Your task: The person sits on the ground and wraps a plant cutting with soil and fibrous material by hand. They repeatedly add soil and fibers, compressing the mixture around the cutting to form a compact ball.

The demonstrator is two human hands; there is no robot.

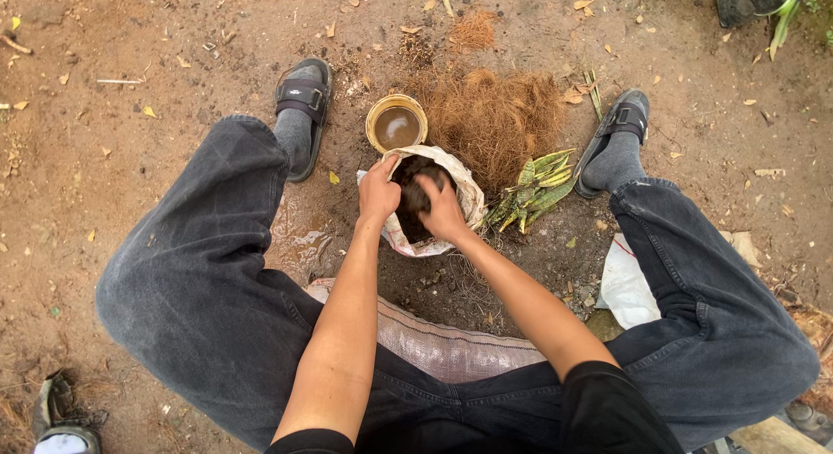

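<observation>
In the head view, both hands are meeting just above the middle of the frame, inside the open mouth of a small white sack (pixel 468 194) that is sitting on the bare dirt ground (pixel 130 159) between the person's spread legs. The left hand (pixel 379 192) is closing its grip on the sack's upper left rim while its fingers are curling in against a dark clump of soil (pixel 415 196); the right hand (pixel 443 213) is cupping that same clump from the lower right, its grip wrapped partly around it. The clump is therefore lying directly between the two grips, touching both, neither hand nearer than the other. Just above the sack a round bowl of muddy water (pixel 396 124) is standing; a heap of brown coconut fibre (pixel 495 115) is lying to the upper right, and a striped green plant (pixel 534 189) is lying just right of the sack.
</observation>
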